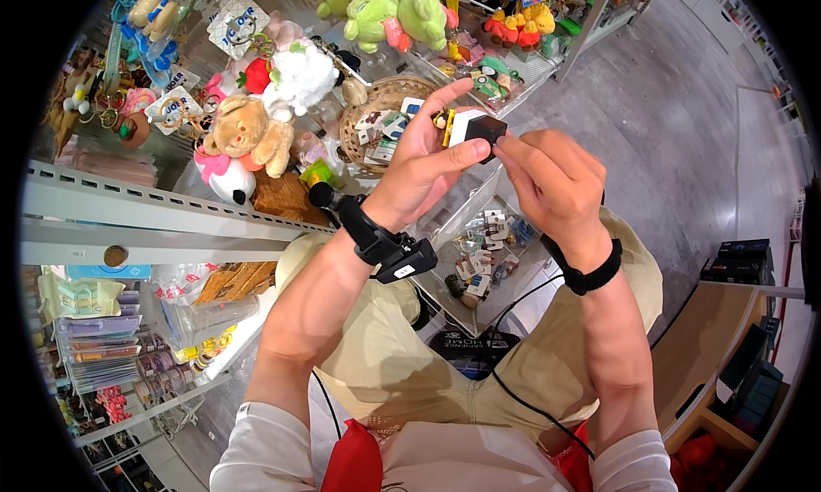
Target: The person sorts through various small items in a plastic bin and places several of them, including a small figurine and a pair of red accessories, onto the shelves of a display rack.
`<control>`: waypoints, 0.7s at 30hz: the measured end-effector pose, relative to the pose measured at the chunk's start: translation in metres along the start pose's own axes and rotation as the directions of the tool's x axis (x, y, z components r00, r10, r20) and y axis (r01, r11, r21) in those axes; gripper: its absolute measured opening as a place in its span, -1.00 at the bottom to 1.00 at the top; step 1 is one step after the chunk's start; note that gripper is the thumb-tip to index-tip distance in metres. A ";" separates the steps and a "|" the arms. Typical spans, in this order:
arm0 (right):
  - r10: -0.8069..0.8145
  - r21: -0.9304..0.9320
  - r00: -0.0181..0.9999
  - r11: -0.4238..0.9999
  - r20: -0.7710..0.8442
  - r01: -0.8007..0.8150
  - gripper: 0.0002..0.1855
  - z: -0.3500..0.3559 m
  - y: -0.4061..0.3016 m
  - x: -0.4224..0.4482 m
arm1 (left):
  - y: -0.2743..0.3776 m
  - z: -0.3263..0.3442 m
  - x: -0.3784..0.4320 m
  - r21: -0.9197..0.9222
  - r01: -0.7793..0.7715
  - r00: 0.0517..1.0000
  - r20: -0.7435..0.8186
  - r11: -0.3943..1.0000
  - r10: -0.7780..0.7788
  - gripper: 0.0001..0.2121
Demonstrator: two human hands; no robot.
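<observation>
My left hand [417, 181] holds a small white-and-black card [485, 131], its thumb on the near edge and its index finger extended. A small yellow figure [444, 121] sits at the card's left side, by my palm. The fingertips of my right hand [555, 184] pinch the card's lower right corner; what lies between them is mostly hidden. Below both hands, a wire mesh basket [457, 307] stands between my knees, with several carded trinkets [490, 254] inside. Beyond my left hand, a round woven basket [351, 132] holds more carded pieces [385, 132].
Plush keychains, among them a brown bear [240, 127] and green toys [401, 20], hang at upper left. A white perforated shelf edge [186, 203] runs beside my left arm. A black cable [523, 299] crosses my lap. At right stands a wooden unit [702, 338].
</observation>
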State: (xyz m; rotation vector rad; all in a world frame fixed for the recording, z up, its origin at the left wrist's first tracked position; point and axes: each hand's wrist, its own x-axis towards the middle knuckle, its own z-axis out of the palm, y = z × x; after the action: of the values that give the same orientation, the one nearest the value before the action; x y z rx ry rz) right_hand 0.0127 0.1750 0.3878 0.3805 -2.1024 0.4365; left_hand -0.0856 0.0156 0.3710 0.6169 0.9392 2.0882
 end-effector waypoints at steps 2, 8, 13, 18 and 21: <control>-0.004 0.010 1.000 1.000 0.012 0.004 -0.76 -0.001 0.000 0.000 | 0.001 0.000 0.000 -0.007 0.003 1.000 0.000 1.000 -0.003 -0.26; 0.012 0.027 1.000 1.000 0.013 -0.012 -0.77 0.000 0.002 -0.003 | 0.001 0.002 0.000 0.010 0.015 1.000 -0.006 1.000 -0.015 -0.25; 0.075 0.067 0.997 0.995 -0.019 -0.073 -0.78 0.002 0.000 -0.001 | 0.002 0.003 -0.001 -0.008 -0.016 1.000 -0.017 1.000 0.016 -0.25; 0.086 0.141 0.991 0.987 -0.099 -0.072 -0.79 0.007 0.002 0.001 | 0.002 0.005 -0.002 -0.014 -0.022 1.000 -0.021 1.000 0.022 -0.29; 0.101 0.165 0.988 0.983 -0.114 -0.081 -0.79 0.007 0.003 0.002 | 0.006 0.004 -0.001 -0.021 -0.035 0.999 -0.019 0.999 0.035 -0.31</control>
State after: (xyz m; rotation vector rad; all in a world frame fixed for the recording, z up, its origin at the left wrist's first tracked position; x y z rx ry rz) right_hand 0.0054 0.1743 0.3851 0.3415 -1.9769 0.6687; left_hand -0.0849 0.0142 0.3779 0.6077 0.9222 2.1359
